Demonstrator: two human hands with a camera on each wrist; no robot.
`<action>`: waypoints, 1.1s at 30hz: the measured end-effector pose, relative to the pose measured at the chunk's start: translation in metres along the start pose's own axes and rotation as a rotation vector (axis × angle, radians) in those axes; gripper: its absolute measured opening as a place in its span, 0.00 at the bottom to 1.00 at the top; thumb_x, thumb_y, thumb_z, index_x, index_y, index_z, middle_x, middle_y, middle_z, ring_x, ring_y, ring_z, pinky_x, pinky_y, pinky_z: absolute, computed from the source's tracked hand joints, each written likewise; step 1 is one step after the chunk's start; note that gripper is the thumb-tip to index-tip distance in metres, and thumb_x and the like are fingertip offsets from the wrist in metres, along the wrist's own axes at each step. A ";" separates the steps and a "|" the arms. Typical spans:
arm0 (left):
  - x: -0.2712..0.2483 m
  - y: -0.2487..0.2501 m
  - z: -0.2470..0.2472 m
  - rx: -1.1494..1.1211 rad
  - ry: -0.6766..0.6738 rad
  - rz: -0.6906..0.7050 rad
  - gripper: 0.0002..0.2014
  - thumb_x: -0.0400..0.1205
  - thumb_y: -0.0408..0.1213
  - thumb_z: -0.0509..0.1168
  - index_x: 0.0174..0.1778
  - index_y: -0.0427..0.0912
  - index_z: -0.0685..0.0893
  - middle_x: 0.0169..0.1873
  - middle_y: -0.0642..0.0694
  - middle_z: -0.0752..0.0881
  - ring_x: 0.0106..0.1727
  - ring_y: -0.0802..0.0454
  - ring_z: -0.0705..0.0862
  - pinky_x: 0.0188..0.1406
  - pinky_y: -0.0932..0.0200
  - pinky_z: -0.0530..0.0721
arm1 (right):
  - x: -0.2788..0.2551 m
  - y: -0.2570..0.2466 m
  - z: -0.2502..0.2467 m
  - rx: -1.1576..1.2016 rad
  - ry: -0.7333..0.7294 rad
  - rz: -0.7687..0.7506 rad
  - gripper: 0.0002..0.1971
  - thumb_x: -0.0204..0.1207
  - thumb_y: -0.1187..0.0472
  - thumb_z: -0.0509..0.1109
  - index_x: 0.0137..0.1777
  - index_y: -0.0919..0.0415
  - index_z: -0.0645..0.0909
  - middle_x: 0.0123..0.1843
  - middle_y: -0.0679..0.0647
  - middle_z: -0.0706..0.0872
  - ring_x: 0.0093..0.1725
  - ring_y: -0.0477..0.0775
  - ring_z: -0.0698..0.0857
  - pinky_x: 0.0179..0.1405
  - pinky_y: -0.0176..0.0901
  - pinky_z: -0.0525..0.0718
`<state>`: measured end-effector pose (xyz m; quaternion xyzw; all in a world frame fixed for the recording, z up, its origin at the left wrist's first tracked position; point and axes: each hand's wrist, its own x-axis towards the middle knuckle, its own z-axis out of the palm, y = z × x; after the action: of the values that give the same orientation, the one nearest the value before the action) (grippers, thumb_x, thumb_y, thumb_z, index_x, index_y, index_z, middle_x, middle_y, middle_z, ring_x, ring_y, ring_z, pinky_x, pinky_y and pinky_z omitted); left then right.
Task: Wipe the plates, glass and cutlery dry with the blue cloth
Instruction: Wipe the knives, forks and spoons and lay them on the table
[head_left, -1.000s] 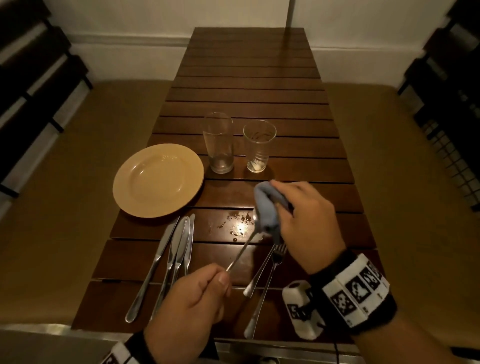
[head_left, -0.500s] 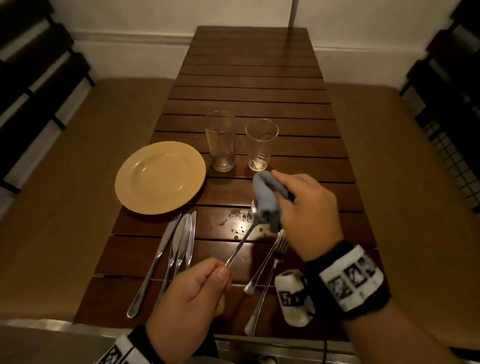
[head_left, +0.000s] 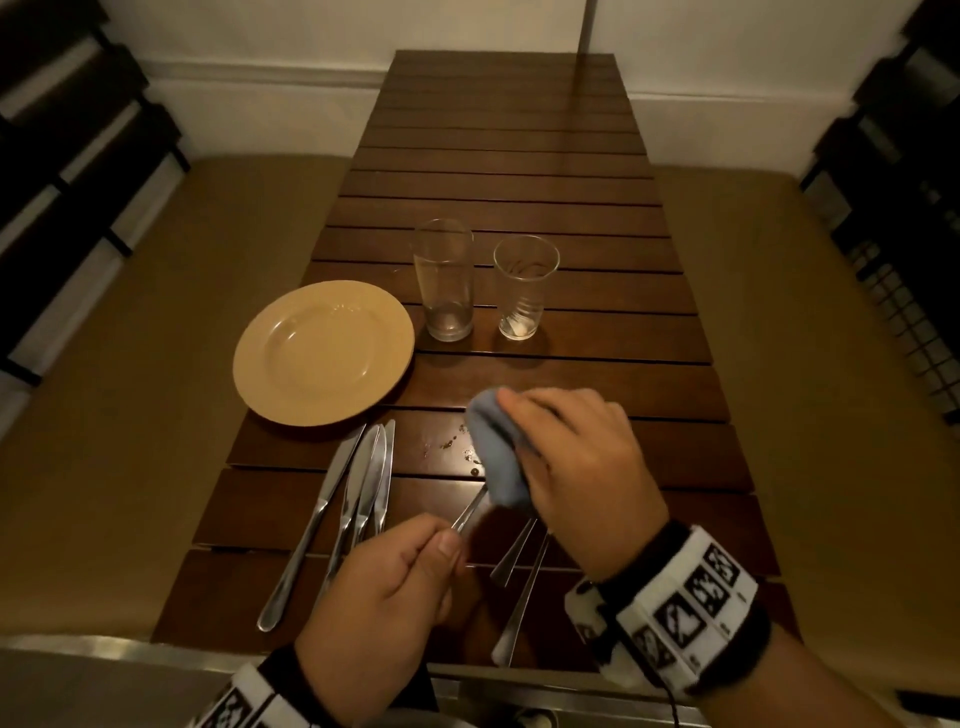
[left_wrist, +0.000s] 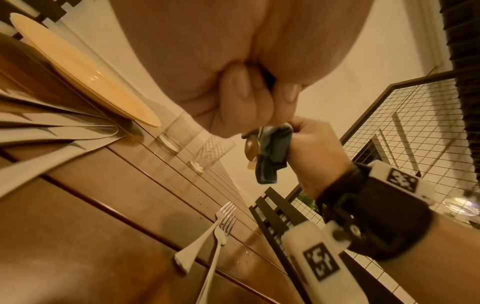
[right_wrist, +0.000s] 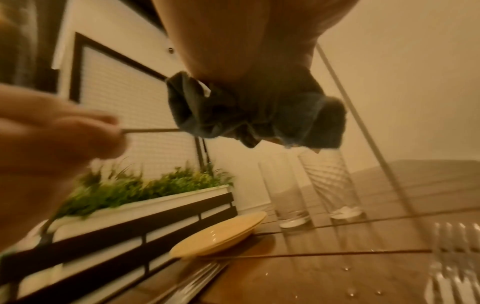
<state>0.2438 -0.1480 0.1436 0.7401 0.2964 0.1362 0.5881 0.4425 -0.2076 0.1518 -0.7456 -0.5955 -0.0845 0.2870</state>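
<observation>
My left hand (head_left: 415, 561) pinches the handle of a spoon (head_left: 470, 512) above the near part of the slatted wooden table (head_left: 519, 171). My right hand (head_left: 571, 457) grips the bunched blue cloth (head_left: 496, 457), which is wrapped over the spoon's bowl (left_wrist: 252, 147). In the right wrist view the cloth (right_wrist: 249, 115) covers the bowl and only the thin spoon handle (right_wrist: 153, 130) shows. A yellow plate (head_left: 322, 353) lies at the left. Two glasses, a tall one (head_left: 444, 280) and a shorter one (head_left: 522, 288), stand behind my hands.
Three knives (head_left: 358, 493) lie fanned below the plate. Two forks (head_left: 519, 582) lie under my right wrist, also seen as forks (left_wrist: 215, 234) in the left wrist view. Water drops (head_left: 452, 441) spot the wood. Benches and dark railings flank the table.
The cloth and my right hand have slid down the spoon toward my left hand, so less of the handle shows. My left hand has kept its pinch.
</observation>
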 end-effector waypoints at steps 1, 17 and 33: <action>-0.001 -0.001 0.000 0.037 -0.004 0.005 0.16 0.88 0.47 0.54 0.37 0.51 0.82 0.20 0.50 0.77 0.22 0.60 0.72 0.25 0.65 0.71 | 0.004 0.009 0.002 -0.007 -0.012 0.059 0.19 0.76 0.55 0.64 0.63 0.61 0.85 0.55 0.57 0.89 0.52 0.55 0.84 0.52 0.46 0.76; 0.007 -0.006 0.003 0.301 0.154 -0.232 0.11 0.89 0.44 0.56 0.44 0.52 0.80 0.24 0.49 0.78 0.23 0.60 0.75 0.26 0.62 0.75 | 0.003 0.041 -0.018 0.758 0.094 0.678 0.21 0.82 0.62 0.67 0.74 0.47 0.76 0.66 0.43 0.83 0.62 0.39 0.84 0.60 0.40 0.86; 0.000 0.002 0.017 0.299 0.077 -0.085 0.11 0.89 0.42 0.56 0.42 0.51 0.80 0.23 0.48 0.79 0.23 0.59 0.77 0.23 0.66 0.72 | 0.001 0.011 0.026 0.195 -0.133 0.346 0.08 0.77 0.54 0.71 0.53 0.54 0.80 0.50 0.48 0.80 0.48 0.49 0.82 0.50 0.51 0.86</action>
<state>0.2538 -0.1613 0.1406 0.8005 0.3667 0.0936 0.4648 0.4473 -0.1941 0.1273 -0.8093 -0.4816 0.0734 0.3282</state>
